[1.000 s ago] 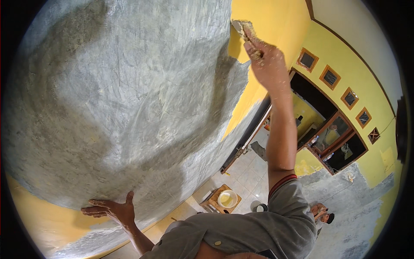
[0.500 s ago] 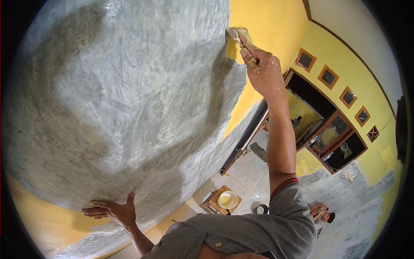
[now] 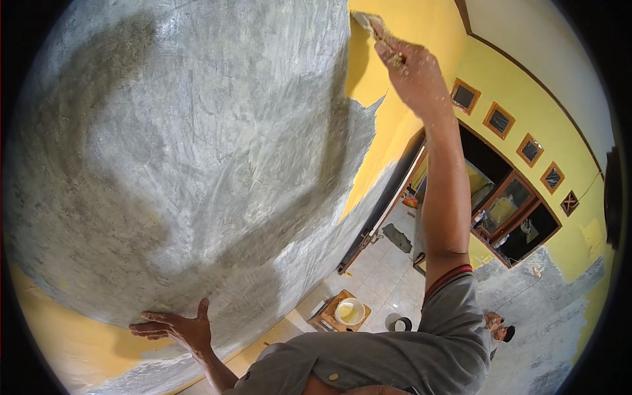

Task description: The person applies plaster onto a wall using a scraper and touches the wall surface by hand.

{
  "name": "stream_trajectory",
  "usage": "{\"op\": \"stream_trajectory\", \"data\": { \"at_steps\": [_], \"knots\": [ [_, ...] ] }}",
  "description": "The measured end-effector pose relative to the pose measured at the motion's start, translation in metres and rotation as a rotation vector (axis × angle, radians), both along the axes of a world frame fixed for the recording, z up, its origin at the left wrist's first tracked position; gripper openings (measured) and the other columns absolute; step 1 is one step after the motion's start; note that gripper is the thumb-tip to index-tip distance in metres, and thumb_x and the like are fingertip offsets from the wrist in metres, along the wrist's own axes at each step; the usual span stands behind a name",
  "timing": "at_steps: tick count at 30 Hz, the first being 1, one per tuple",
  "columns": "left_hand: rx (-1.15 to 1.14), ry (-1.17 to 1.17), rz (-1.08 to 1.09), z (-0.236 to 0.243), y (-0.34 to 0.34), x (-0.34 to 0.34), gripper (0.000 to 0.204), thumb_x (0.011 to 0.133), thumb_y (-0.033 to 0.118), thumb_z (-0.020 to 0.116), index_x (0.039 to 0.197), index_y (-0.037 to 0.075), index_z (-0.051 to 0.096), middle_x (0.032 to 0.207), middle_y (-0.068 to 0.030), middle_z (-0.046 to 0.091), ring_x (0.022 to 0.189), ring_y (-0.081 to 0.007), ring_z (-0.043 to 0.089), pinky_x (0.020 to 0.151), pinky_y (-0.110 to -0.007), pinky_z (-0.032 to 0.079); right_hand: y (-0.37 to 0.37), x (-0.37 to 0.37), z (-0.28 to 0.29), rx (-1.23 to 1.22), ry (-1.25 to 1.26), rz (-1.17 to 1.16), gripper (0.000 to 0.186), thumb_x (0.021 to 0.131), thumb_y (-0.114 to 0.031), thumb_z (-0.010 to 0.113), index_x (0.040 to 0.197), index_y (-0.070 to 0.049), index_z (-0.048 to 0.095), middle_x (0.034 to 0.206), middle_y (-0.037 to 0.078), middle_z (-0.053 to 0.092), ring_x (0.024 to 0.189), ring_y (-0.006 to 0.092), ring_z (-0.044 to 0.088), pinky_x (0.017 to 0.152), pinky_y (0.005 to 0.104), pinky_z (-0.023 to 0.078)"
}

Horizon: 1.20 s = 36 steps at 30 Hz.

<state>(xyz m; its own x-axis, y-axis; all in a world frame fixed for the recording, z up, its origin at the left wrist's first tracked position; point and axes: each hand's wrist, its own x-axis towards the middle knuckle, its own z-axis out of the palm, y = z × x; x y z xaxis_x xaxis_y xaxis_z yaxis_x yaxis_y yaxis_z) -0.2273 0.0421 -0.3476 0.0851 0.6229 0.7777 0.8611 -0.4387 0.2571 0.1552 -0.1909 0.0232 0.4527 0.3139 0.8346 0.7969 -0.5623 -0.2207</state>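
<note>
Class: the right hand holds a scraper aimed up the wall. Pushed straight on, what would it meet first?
Probably bare yellow wall just past the scraper in the right hand; depth is unclear.

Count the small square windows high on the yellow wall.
5. They run in a slanting row above the dark doorway: first, second, third, fourth and fifth. More may lie beyond the picture's rim.
</note>
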Motion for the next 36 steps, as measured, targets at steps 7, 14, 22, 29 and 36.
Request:
{"op": "stream_trajectory", "data": {
  "at_steps": [7, 14, 22, 29, 36],
  "knots": [
    [-0.011, -0.027, -0.034, 0.006, -0.004, 0.005, 0.143, 0.062, 0.095, 0.05, 0.156, 0.01, -0.015, 0.153, -0.0364, -0.027, 0.141, -0.0584, -0.021, 0.1, -0.082, 0.009, 0.002, 0.01, 0.013, 0.03, -0.167, -0.005, 0.031, 0.094, -0.031, 0.061, 0.12, -0.018, 0.071, 0.089, 0.028, 0.068, 0.083, 0.0438, 0.067, 0.077, 0.0461, 0.055],
    [-0.014, -0.029, -0.024, 0.004, -0.003, 0.002, 0.141, 0.064, 0.094, 0.05, 0.156, 0.01, -0.015, 0.152, -0.0377, -0.026, 0.14, -0.0592, -0.021, 0.1, -0.082, 0.008, 0.001, 0.005, -0.006, -0.09, -0.502, -0.037, 0.035, 0.097, -0.035, 0.059, 0.116, -0.009, 0.071, 0.087, 0.024, 0.071, 0.088, 0.041, 0.07, 0.079, 0.0465, 0.053],
    [-0.004, -0.027, -0.013, 0.001, -0.003, 0.001, 0.145, 0.061, 0.092, 0.058, 0.156, 0.009, -0.012, 0.154, -0.0364, -0.022, 0.142, -0.057, -0.02, 0.098, -0.084, 0.012, -0.007, -0.023, 0.013, -0.196, -0.094, -0.11, 0.042, 0.081, -0.019, 0.059, 0.122, -0.014, 0.069, 0.093, 0.026, 0.069, 0.089, 0.0426, 0.067, 0.085, 0.0479, 0.053],
    [-0.008, -0.036, -0.025, 0.004, -0.004, 0.0, 0.145, 0.062, 0.089, 0.062, 0.156, 0.008, -0.011, 0.154, -0.0365, -0.023, 0.142, -0.0565, -0.021, 0.098, -0.083, 0.012, 0.002, -0.026, 0.001, -0.14, 0.005, -0.105, 0.038, 0.097, -0.036, 0.059, 0.116, -0.005, 0.07, 0.097, 0.027, 0.069, 0.091, 0.038, 0.069, 0.085, 0.0437, 0.052],
    [0.014, -0.01, -0.054, 0.004, -0.003, 0.0, 0.144, 0.062, 0.089, 0.062, 0.156, 0.009, -0.012, 0.155, -0.0348, -0.024, 0.142, -0.0565, -0.021, 0.098, -0.083, 0.01, 0.0, -0.008, 0.036, -0.009, -0.058, -0.057, 0.034, 0.09, -0.029, 0.062, 0.116, -0.01, 0.072, 0.092, 0.03, 0.067, 0.088, 0.0431, 0.067, 0.082, 0.0471, 0.054]
  ]
}}
